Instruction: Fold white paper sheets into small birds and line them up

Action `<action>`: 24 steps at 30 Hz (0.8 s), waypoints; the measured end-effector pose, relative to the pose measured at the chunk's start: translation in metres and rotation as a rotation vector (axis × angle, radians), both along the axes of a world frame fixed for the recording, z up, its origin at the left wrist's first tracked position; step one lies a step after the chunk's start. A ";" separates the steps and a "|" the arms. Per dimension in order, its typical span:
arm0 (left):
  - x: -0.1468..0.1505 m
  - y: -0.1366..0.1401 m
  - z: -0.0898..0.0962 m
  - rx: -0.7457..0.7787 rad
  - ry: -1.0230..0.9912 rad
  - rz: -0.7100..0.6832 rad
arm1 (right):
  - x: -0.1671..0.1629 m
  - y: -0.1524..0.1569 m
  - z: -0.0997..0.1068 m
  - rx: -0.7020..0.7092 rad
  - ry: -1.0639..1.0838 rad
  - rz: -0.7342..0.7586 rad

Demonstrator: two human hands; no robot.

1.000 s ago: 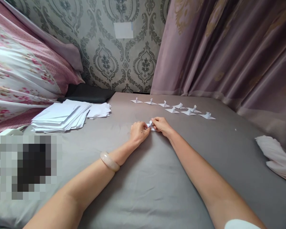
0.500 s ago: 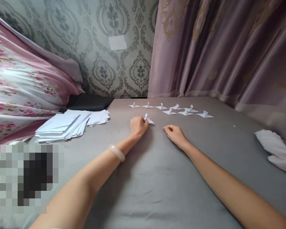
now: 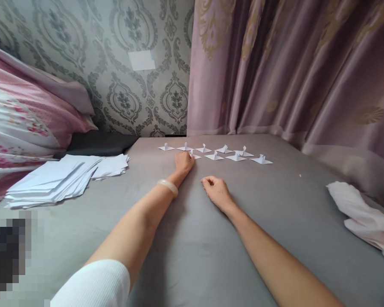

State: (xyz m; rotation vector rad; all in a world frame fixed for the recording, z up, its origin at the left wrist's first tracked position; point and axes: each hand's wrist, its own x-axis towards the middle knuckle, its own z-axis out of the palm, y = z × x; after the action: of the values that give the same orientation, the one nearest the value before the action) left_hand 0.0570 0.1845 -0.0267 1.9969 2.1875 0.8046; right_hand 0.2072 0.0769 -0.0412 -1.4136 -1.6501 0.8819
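My left hand [image 3: 184, 162], with a pale bangle [image 3: 168, 186] on its wrist, reaches to the front row of folded paper figures. Its fingers are closed on a white folded paper figure [image 3: 195, 156], which sits at the left end of that row and is partly hidden by the hand. Nearer to me, my right hand [image 3: 218, 192] rests on the grey sheet [image 3: 205, 256], fingers curled with thumb and forefinger together, nothing seen in them. Several like figures stand in two rows, among them one in front [image 3: 214, 156] and one behind [image 3: 224, 149].
To the left lie a stack of white paper sheets [image 3: 51, 181] and a smaller pile [image 3: 110, 166], before a black flat cushion-like thing [image 3: 99, 144]. A pale cloth [image 3: 355, 204] lies at the right. Patterned wall [image 3: 121, 102] and mauve curtain [image 3: 259, 76] close off the back.
My left hand has moved forward with the paper figure, bringing it to the front row's left end. My right hand stays curled on the sheet. The view has shifted right.
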 end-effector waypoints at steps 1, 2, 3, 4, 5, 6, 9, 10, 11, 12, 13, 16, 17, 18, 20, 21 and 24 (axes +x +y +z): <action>-0.001 0.001 -0.002 -0.006 -0.007 -0.003 | 0.000 0.000 0.000 -0.003 0.000 0.003; -0.002 0.002 -0.004 -0.010 -0.015 -0.004 | 0.000 0.000 0.000 -0.006 -0.001 0.006; -0.003 0.002 -0.005 -0.012 -0.022 -0.002 | 0.000 0.000 0.000 -0.009 -0.003 0.008; -0.004 0.003 -0.006 -0.014 -0.031 0.000 | 0.000 -0.001 0.000 -0.012 -0.005 0.009; -0.005 0.005 -0.007 -0.016 -0.039 0.000 | -0.001 -0.001 0.000 -0.014 -0.007 0.010; -0.006 0.006 -0.008 -0.017 -0.047 0.000 | -0.001 -0.001 0.000 -0.016 -0.010 0.011; -0.008 0.011 -0.010 -0.021 -0.068 -0.005 | -0.001 -0.001 0.000 -0.019 -0.017 0.016; -0.009 0.012 -0.011 -0.021 -0.073 -0.007 | -0.001 -0.001 0.001 -0.020 -0.019 0.018; -0.009 0.013 -0.011 -0.021 -0.078 -0.009 | -0.001 -0.001 0.001 -0.020 -0.022 0.020; -0.009 0.014 -0.012 -0.020 -0.083 -0.012 | -0.001 -0.002 0.001 -0.021 -0.025 0.020; -0.010 0.014 -0.012 -0.019 -0.086 -0.015 | -0.001 -0.002 0.002 -0.021 -0.028 0.020; -0.010 0.013 -0.012 -0.018 -0.090 -0.022 | -0.001 -0.002 0.003 -0.026 -0.034 0.016; -0.009 0.012 -0.011 -0.018 -0.090 -0.022 | -0.001 -0.002 0.003 -0.028 -0.036 0.016; -0.009 0.012 -0.010 -0.019 -0.090 -0.022 | -0.001 -0.002 0.003 -0.029 -0.037 0.015; -0.009 0.010 -0.009 -0.022 -0.087 -0.020 | -0.001 -0.002 0.003 -0.028 -0.038 0.014; -0.008 0.009 -0.008 -0.023 -0.085 -0.020 | -0.001 -0.002 0.003 -0.025 -0.038 0.014; -0.008 0.008 -0.007 -0.019 -0.080 -0.024 | -0.001 -0.001 0.002 -0.016 -0.039 0.015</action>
State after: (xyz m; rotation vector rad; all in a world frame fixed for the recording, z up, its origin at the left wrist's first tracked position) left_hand 0.0492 0.1928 -0.0342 1.9431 2.1159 0.8418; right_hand 0.2059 0.0758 -0.0391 -1.4397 -1.6878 0.8827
